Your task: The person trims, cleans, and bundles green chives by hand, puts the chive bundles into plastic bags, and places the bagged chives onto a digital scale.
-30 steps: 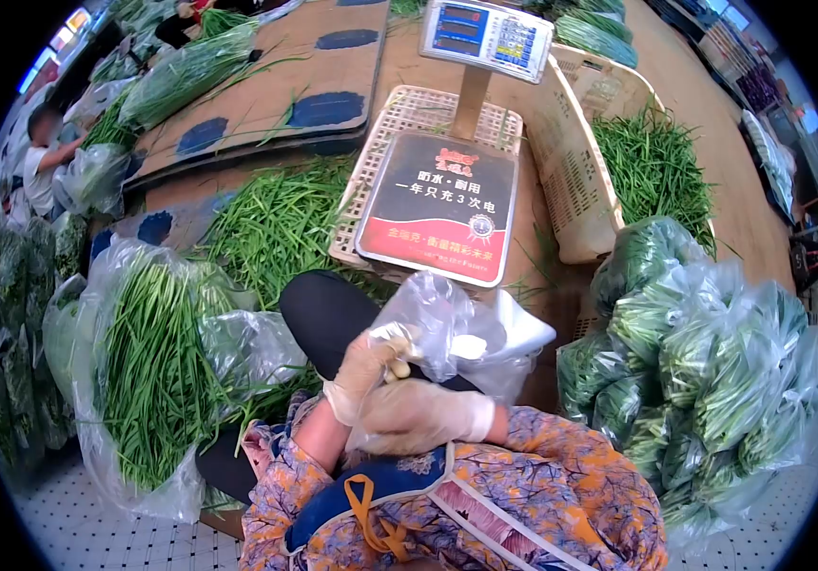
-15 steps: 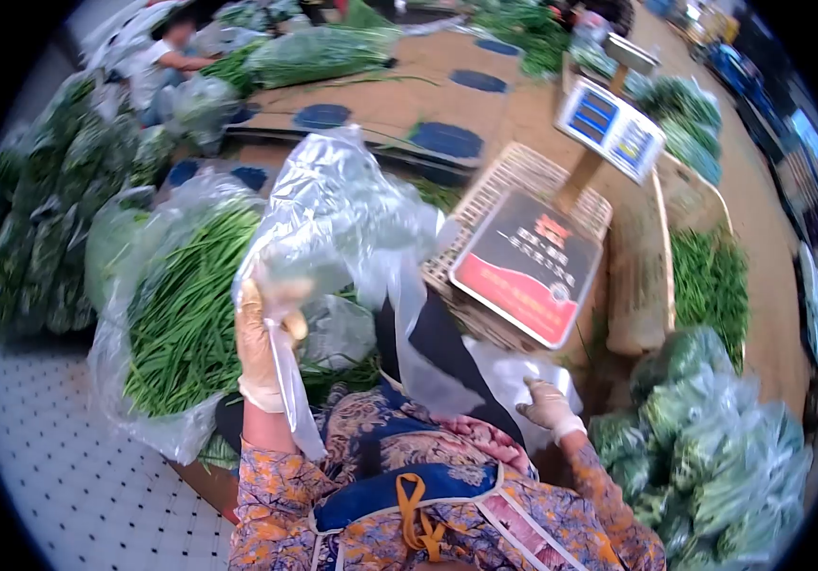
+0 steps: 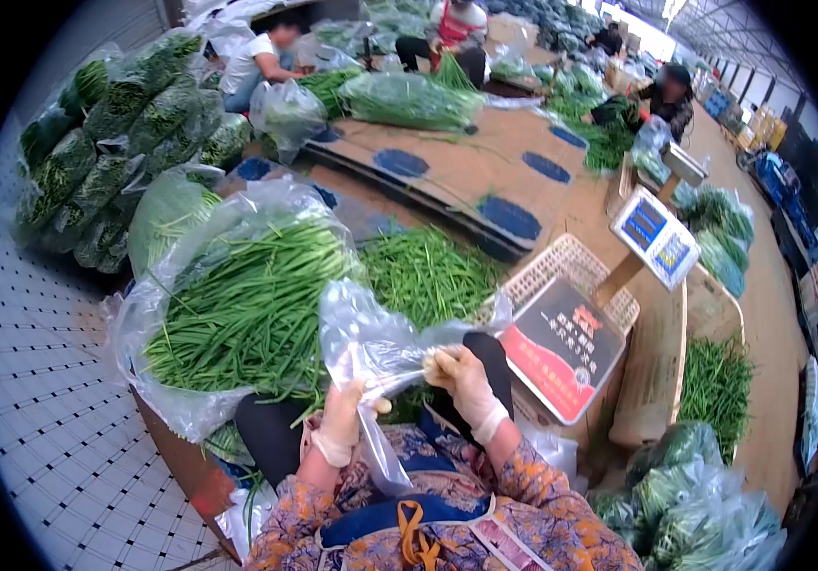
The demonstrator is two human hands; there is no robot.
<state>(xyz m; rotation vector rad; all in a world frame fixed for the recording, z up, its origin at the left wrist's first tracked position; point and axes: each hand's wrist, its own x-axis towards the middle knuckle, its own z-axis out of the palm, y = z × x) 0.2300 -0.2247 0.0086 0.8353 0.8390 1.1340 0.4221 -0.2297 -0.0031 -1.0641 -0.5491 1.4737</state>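
A clear plastic bag [image 3: 380, 338] is stretched between my two gloved hands, above my lap. My left hand [image 3: 340, 419] is closed on its left side, with a strip of plastic hanging below. My right hand [image 3: 466, 385] pinches the bag's right side. Just beyond the hands, a big open plastic sack [image 3: 181, 400] bulges with long thin green stalks [image 3: 247, 309]. A loose heap of similar greens [image 3: 433, 271] lies behind the bag. To the right of my right hand is a weighing scale [image 3: 561, 352] with a raised display [image 3: 654, 238].
Bagged greens [image 3: 704, 504] pile up at the lower right, and a stack of packed bags [image 3: 114, 162] stands at the left. Beside the scale are a cream crate [image 3: 652, 371] and more greens [image 3: 713, 390]. Several people work behind a low board [image 3: 466, 157].
My right hand has come up from beside the scale and taken hold of the bag. My left hand and the bag have come lower. The view has tilted up, showing more people.
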